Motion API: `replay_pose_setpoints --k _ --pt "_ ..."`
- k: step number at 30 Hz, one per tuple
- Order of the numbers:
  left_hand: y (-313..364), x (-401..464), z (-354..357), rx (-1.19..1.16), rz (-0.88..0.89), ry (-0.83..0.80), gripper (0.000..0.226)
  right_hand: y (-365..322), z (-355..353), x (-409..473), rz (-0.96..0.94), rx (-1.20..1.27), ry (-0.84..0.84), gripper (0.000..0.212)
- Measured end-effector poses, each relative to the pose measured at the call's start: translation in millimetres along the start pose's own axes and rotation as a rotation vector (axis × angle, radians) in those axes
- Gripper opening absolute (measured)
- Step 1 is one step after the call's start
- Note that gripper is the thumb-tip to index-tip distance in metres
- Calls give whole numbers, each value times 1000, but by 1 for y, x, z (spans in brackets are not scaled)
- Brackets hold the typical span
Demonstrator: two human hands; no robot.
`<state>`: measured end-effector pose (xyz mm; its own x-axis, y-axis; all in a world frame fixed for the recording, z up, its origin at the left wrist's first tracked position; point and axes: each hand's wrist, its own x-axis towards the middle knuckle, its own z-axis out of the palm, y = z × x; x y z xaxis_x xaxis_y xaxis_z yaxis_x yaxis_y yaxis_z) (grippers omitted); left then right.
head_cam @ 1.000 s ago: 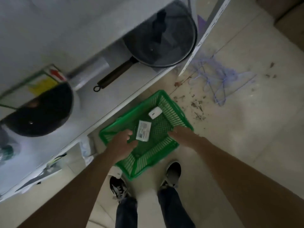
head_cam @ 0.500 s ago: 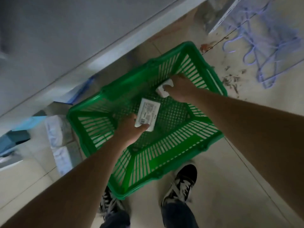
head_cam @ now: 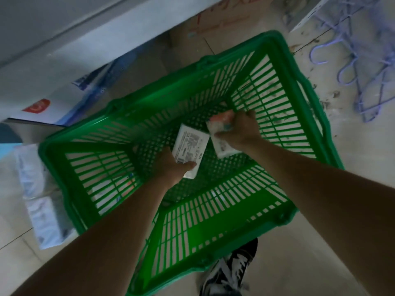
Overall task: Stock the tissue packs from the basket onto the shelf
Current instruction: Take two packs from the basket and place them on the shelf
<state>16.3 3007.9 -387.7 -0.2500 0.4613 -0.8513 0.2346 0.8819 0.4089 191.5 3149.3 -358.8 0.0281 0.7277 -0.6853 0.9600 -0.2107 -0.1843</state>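
Observation:
A green plastic basket (head_cam: 299,67) stands on the floor below me, beside the white shelf (head_cam: 89,39). Both of my hands reach down inside it. My left hand (head_cam: 173,167) grips the near end of a white tissue pack with a printed label (head_cam: 190,144). My right hand (head_cam: 239,131) is closed on a second tissue pack (head_cam: 222,124), white with orange and blue print, tilted up off the basket floor. The two packs sit side by side, almost touching.
White wrapped packs (head_cam: 42,214) lie on the floor left of the basket, under the shelf edge. A box with a red mark (head_cam: 42,107) lies beneath the shelf. Purple wire hangers (head_cam: 363,67) and debris lie at the right. My shoe (head_cam: 230,272) is just behind the basket.
The view has dropped closer to the basket. My right hand went from the basket rim to the far pack and closed on it; my left hand took the labelled pack.

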Motion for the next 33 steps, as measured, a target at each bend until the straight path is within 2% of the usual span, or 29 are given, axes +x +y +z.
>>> replay_pose_setpoints --k 3,5,9,13,17,20,25,28,30,33 --pt "-3 2 0 -58 -27 -9 64 12 24 2 146 266 -46 95" --pt "-6 4 -2 -77 -36 -40 60 15 36 5 220 444 -36 93" --pt "-11 5 -6 -106 -41 -98 49 13 51 10 264 596 48 99" --pt "-23 0 -11 -122 -84 -115 45 19 57 11 316 643 -89 123" --pt "-35 -9 -11 -150 -104 -16 72 22 60 1 269 567 -99 129" --pt "-36 -20 -15 -168 -101 55 81 15 54 -16 279 646 -75 114" --pt "-24 -50 -39 -202 -114 18 78 1 27 -48 189 713 -168 85" --pt "-15 -75 -62 -230 -105 -82 57 -8 0 -73 109 705 -247 54" --pt "-5 -94 -80 -227 -66 -123 42 -12 -22 -90 66 688 -303 44" --pt "20 -118 -112 -209 6 -134 47 -18 -64 -110 7 664 -363 40"
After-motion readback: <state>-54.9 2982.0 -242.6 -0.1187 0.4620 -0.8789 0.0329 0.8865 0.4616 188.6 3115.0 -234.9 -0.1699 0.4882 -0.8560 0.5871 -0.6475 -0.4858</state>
